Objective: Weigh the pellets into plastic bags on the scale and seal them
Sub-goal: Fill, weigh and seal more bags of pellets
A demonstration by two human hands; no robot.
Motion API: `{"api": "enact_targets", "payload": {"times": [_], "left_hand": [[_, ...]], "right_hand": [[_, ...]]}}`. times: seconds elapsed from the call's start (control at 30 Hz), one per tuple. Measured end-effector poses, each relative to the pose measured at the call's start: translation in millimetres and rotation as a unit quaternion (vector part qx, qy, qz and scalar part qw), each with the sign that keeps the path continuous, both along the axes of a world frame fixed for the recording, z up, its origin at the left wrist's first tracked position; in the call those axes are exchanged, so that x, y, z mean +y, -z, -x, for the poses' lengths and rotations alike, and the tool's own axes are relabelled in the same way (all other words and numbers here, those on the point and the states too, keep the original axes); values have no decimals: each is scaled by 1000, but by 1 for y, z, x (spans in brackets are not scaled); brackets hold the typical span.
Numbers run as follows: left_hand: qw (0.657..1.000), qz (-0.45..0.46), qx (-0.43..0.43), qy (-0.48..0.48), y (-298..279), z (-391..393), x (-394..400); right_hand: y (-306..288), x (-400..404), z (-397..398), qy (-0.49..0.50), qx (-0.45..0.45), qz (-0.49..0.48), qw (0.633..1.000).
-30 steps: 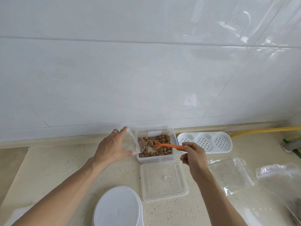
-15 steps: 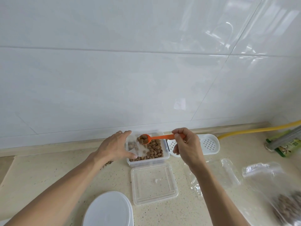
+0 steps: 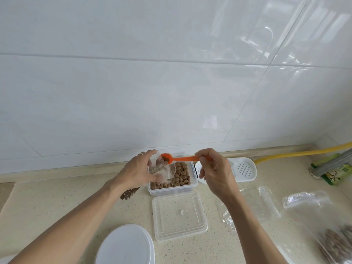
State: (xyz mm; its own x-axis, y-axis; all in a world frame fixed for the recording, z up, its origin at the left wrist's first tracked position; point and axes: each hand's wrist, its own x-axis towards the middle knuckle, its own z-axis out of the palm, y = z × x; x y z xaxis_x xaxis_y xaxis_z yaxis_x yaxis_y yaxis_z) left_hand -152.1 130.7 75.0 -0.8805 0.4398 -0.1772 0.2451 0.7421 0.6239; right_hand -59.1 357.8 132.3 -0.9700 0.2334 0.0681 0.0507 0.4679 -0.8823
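The left hand (image 3: 136, 173) holds a small clear plastic bag (image 3: 162, 171) open over the container (image 3: 172, 187) of brown pellets (image 3: 181, 173); the right hand (image 3: 214, 171) pinches the handle of the orange spoon (image 3: 178, 158); its bowl, with some pellets, seems to be at the bag's mouth; a lid (image 3: 180, 215) lies just before the container.

We are looking at what seems to be a home kitchen. Large glossy white wall tiles (image 3: 133, 92) are reflecting window light behind a speckled beige stone desk (image 3: 57, 202) with a raised back lip. A yellow hose (image 3: 297, 153) is running along the wall at the right, a white perforated plastic tray (image 3: 245, 169) is sitting by it, and a clear food container of pellets (image 3: 180, 173) and its lid (image 3: 180, 215) are lying out.
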Motion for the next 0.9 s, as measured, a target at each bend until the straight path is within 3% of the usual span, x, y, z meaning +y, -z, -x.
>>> {"api": "enact_targets", "payload": {"times": [0.33,0.4,0.53,0.67,0.9], "left_hand": [[998,-17,23,-51,12,1,-8],[998,-22,31,-59,12,1,-10],[996,-28,44,-72,16,0,-17],[993,-65,52,-87,23,-5,-30],[992,-81,79,-63,36,-15,-55]], "right_hand": [[0,-13,3,-72,58,-128,987],[-2,-15,3,-60,70,-120,989],[-2,-14,5,47,90,0,995],[28,0,5,102,33,-22,994],[85,-2,10,63,-97,-72,991]]}}
